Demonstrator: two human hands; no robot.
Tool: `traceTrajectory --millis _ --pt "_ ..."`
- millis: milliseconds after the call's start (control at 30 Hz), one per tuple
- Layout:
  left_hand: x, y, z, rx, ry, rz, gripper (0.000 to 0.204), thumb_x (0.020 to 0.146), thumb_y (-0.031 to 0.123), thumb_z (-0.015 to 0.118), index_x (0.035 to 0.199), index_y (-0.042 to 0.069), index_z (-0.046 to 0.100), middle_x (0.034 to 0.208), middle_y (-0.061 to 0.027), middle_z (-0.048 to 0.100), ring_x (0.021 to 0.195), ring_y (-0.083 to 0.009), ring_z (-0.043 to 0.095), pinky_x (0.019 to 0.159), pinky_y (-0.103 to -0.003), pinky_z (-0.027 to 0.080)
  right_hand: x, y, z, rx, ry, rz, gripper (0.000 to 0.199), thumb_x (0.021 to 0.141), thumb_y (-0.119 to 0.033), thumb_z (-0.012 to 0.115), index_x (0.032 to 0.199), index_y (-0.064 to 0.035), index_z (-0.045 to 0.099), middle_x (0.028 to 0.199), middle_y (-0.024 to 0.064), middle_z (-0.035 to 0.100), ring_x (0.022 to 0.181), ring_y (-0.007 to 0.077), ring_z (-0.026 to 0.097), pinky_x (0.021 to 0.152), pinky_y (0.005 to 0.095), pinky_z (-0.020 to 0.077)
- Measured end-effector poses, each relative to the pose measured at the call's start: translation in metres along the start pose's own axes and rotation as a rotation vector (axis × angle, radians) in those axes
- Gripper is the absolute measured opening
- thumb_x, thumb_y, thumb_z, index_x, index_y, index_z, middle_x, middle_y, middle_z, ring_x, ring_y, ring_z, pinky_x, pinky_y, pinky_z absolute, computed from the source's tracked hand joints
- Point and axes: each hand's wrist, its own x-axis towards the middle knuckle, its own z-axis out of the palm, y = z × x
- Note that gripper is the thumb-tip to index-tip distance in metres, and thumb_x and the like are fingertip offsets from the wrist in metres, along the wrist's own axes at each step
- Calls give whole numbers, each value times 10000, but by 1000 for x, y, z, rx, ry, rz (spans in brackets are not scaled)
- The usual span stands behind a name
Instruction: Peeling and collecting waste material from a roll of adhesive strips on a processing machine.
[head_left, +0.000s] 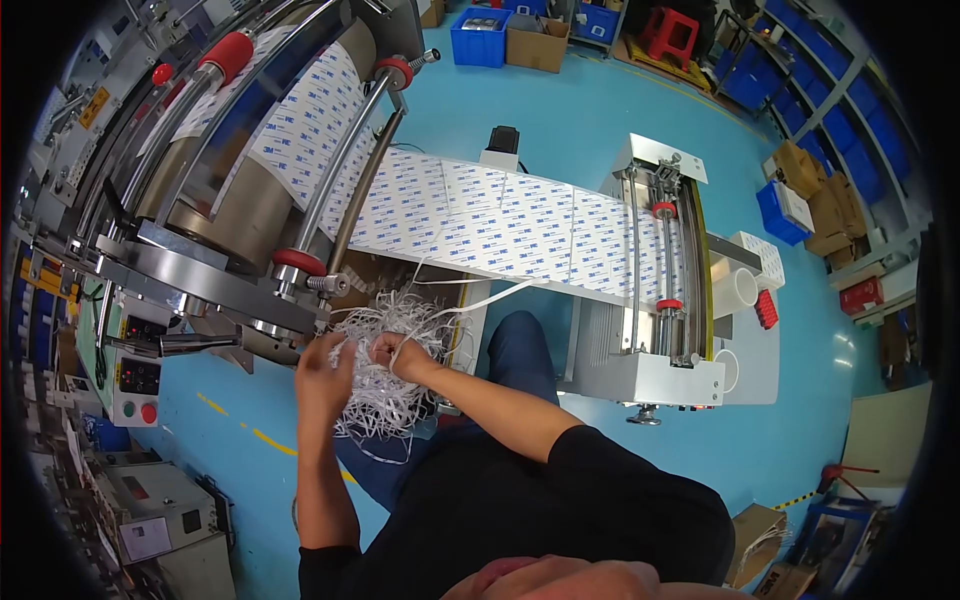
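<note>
Head view, right hand (403, 357) at white strips (385, 408), loaded blue crate (477, 49)

Sheet (520, 225) spans from roller machine (185, 255), left, to end unit (675, 380), right; strip pile (385, 405) before sheet, crate (479, 42) behind.

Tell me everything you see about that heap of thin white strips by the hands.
The heap of strips is a loose, fluffy tangle of narrow white ribbons, apparently paper or film, curled and crossing every way. It sits low beside the roller machine, in front of the person. The right hand is at its upper part, the left hand at its left edge. Loose ends hang at the bottom; what supports it is mostly hidden.
</note>
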Motion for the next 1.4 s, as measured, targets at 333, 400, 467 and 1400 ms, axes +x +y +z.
traceTrajectory --millis 333,400,467,1400 --pt "84 30 69 -1004 -490 -339 340 906 310 517 1066 18 586 811 -63 623 698 -87 536 629 -229 424 -10 -22 -3 259 -169 -55 187 826 -86 595 1010 -56 592 933 12 614 850 93 551 742 248 446" --pt "86 28 67 -765 -312 -174 294 892 286 538 916 8 629 662 -8 554 605 -84 493 561 -241 405 -14 -36 -11 367 -194 127 258 830 -98 598 1082 -47 565 919 15 610 843 114 558 738 255 449" --pt "91 23 71 -734 -173 -76 270 882 261 552 866 1 624 638 2 533 595 -78 470 549 -246 389 -6 -12 -34 570 -248 174 320 829 -101 608 1135 -45 535 953 28 602 863 131 559 751 265 453" --pt "43 -147 -5 -808 21 -229 174 896 181 541 811 35 584 618 69 456 553 -14 375 494 -195 310 -7 -38 -52 -957 494 61 239 796 -192 599 973 -32 595 895 165 629 802 330 616 710 383 487"
